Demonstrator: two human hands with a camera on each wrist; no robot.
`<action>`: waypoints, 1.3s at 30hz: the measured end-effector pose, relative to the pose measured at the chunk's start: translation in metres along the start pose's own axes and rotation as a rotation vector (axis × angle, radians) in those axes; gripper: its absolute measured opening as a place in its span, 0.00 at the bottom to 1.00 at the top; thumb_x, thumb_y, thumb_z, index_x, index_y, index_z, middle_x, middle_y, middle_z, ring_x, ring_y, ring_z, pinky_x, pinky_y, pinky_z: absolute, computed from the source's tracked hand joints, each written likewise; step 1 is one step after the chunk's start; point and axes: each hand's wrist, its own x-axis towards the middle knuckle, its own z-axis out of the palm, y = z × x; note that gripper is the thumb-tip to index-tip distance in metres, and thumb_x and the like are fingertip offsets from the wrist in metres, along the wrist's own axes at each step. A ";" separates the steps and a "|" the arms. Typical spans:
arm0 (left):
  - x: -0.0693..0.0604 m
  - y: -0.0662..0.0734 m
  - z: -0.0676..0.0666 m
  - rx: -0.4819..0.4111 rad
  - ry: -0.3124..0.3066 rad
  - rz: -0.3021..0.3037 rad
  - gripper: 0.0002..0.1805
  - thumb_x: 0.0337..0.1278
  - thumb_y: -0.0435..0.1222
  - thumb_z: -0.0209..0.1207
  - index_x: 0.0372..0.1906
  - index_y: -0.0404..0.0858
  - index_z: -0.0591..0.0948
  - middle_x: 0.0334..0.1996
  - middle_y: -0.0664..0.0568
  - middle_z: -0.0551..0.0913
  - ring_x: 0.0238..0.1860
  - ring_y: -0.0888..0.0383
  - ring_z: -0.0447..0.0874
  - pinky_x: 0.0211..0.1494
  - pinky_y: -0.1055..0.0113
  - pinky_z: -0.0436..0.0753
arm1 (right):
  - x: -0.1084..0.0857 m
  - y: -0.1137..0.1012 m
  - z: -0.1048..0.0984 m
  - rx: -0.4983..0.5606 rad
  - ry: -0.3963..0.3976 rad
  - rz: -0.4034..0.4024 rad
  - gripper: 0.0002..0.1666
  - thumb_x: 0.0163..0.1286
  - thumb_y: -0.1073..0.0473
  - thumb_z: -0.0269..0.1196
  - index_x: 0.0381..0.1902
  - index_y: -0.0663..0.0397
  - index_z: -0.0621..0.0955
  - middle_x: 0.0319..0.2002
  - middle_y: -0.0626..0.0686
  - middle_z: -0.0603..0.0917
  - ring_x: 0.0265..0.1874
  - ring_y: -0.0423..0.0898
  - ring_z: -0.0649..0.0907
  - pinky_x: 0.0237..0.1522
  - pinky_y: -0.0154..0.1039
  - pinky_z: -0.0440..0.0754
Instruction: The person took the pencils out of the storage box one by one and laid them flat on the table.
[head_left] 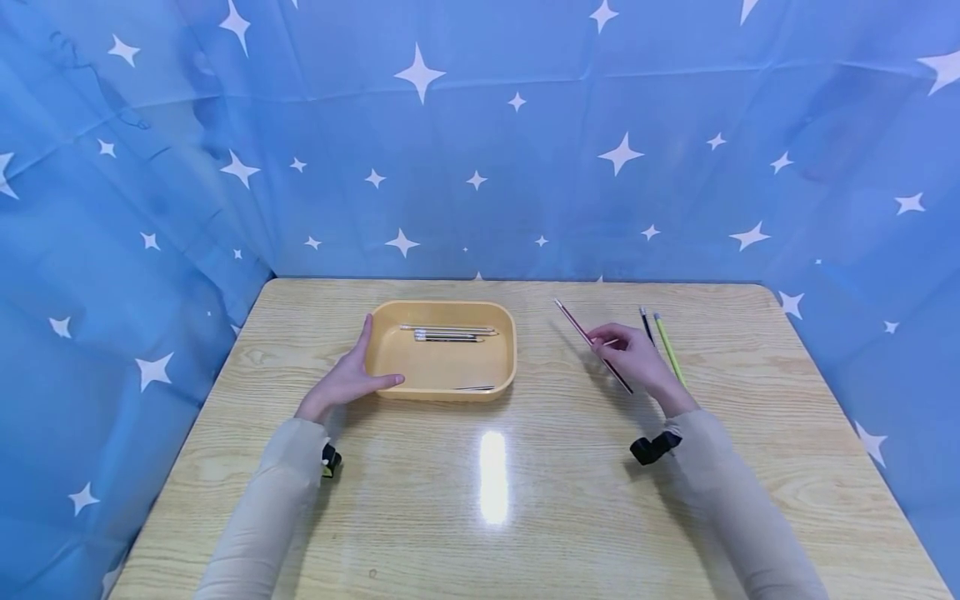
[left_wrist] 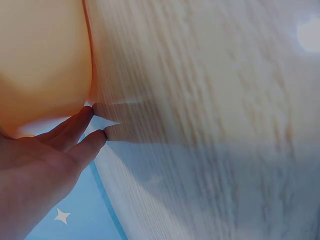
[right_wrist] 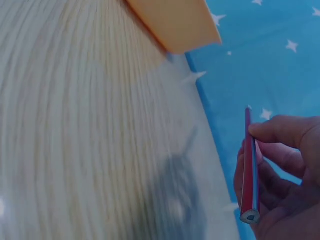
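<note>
A yellow-orange tray (head_left: pixel 442 396) rests on the table, with several pencils (head_left: pixel 450 339) lying crosswise in it. My left hand (head_left: pixel 348 375) is at its near left corner, thumb over the near rim and fingers along the left side. In the left wrist view its fingers (left_wrist: pixel 80 140) look fairly straight against the tray's outer wall. Right of the tray, my right hand (head_left: pixel 628 354) pinches a red pencil (head_left: pixel 573 321) between thumb and fingers, tilted above the table. The right wrist view shows the blunt end of this red pencil (right_wrist: pixel 250 190) facing the camera.
Beside the right hand, a black pencil (head_left: pixel 646 323) and a yellow-green pencil (head_left: pixel 667 346) lie on the wooden table (head_left: pixel 420 500). A blue star-patterned curtain (head_left: pixel 525 192) hangs behind the table's far edge and along its sides.
</note>
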 end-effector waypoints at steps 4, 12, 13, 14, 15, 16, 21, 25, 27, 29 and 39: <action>-0.001 0.000 0.000 -0.001 -0.002 -0.003 0.68 0.49 0.46 0.71 0.75 0.45 0.26 0.75 0.37 0.38 0.72 0.37 0.46 0.70 0.42 0.51 | -0.007 0.008 -0.006 -0.015 0.031 -0.003 0.16 0.71 0.63 0.59 0.53 0.67 0.79 0.42 0.63 0.80 0.37 0.52 0.80 0.32 0.33 0.77; 0.000 -0.001 0.001 0.003 -0.003 -0.002 0.68 0.50 0.46 0.71 0.75 0.45 0.26 0.76 0.38 0.36 0.72 0.37 0.44 0.70 0.42 0.51 | -0.018 0.027 -0.017 -0.035 0.091 0.043 0.18 0.71 0.63 0.58 0.54 0.70 0.78 0.43 0.66 0.79 0.37 0.46 0.80 0.31 0.30 0.77; 0.000 -0.001 0.001 0.001 -0.003 -0.001 0.68 0.50 0.46 0.71 0.75 0.45 0.26 0.75 0.38 0.36 0.72 0.37 0.44 0.70 0.42 0.51 | -0.020 0.029 -0.018 -0.044 0.107 0.051 0.18 0.71 0.63 0.59 0.54 0.70 0.78 0.42 0.65 0.80 0.36 0.44 0.79 0.31 0.30 0.77; 0.000 -0.001 0.001 0.003 -0.002 0.001 0.68 0.50 0.46 0.71 0.75 0.45 0.26 0.75 0.38 0.36 0.72 0.36 0.45 0.70 0.42 0.51 | -0.020 0.032 -0.019 -0.049 0.121 0.056 0.18 0.71 0.63 0.59 0.54 0.71 0.78 0.42 0.65 0.80 0.36 0.42 0.79 0.32 0.29 0.76; 0.000 -0.001 0.001 0.003 -0.001 0.001 0.68 0.50 0.45 0.71 0.75 0.44 0.26 0.75 0.37 0.36 0.72 0.36 0.45 0.70 0.42 0.51 | -0.021 0.035 -0.021 -0.055 0.132 0.064 0.18 0.71 0.64 0.59 0.53 0.71 0.78 0.42 0.65 0.80 0.35 0.41 0.78 0.32 0.29 0.76; 0.000 -0.001 0.001 0.003 -0.001 0.002 0.68 0.50 0.45 0.71 0.75 0.44 0.26 0.75 0.37 0.36 0.72 0.36 0.45 0.70 0.43 0.51 | -0.022 0.036 -0.022 -0.063 0.143 0.072 0.18 0.71 0.63 0.59 0.53 0.71 0.78 0.42 0.64 0.80 0.35 0.39 0.77 0.32 0.28 0.75; 0.000 -0.001 0.001 0.005 0.001 0.008 0.68 0.50 0.45 0.71 0.75 0.44 0.26 0.75 0.37 0.36 0.72 0.36 0.46 0.70 0.43 0.51 | -0.026 0.043 -0.028 -0.121 0.190 0.102 0.17 0.71 0.63 0.59 0.52 0.70 0.78 0.41 0.63 0.79 0.36 0.43 0.75 0.32 0.28 0.73; 0.000 0.000 0.001 0.008 -0.001 0.007 0.68 0.50 0.45 0.71 0.75 0.45 0.26 0.75 0.37 0.36 0.72 0.36 0.45 0.70 0.42 0.51 | -0.027 0.046 -0.032 -0.191 0.226 0.101 0.16 0.71 0.62 0.59 0.51 0.70 0.79 0.40 0.63 0.80 0.36 0.47 0.76 0.30 0.29 0.73; 0.000 0.000 0.001 0.004 -0.002 0.008 0.68 0.50 0.45 0.71 0.75 0.45 0.26 0.75 0.37 0.36 0.72 0.36 0.45 0.70 0.42 0.51 | -0.026 0.047 -0.033 -0.208 0.239 0.098 0.16 0.70 0.62 0.59 0.50 0.70 0.79 0.39 0.63 0.81 0.35 0.48 0.77 0.30 0.29 0.73; 0.000 0.000 0.000 0.002 -0.002 0.007 0.68 0.50 0.45 0.71 0.75 0.45 0.26 0.75 0.37 0.36 0.72 0.36 0.45 0.70 0.42 0.51 | -0.026 0.048 -0.034 -0.225 0.248 0.094 0.16 0.70 0.62 0.59 0.49 0.70 0.80 0.38 0.63 0.81 0.35 0.48 0.77 0.29 0.30 0.73; 0.000 0.000 0.000 0.006 0.001 0.008 0.68 0.50 0.45 0.71 0.75 0.45 0.26 0.76 0.37 0.37 0.72 0.37 0.46 0.70 0.42 0.52 | -0.023 0.052 -0.036 -0.270 0.299 0.126 0.14 0.69 0.64 0.59 0.48 0.69 0.80 0.38 0.61 0.81 0.34 0.48 0.76 0.27 0.31 0.73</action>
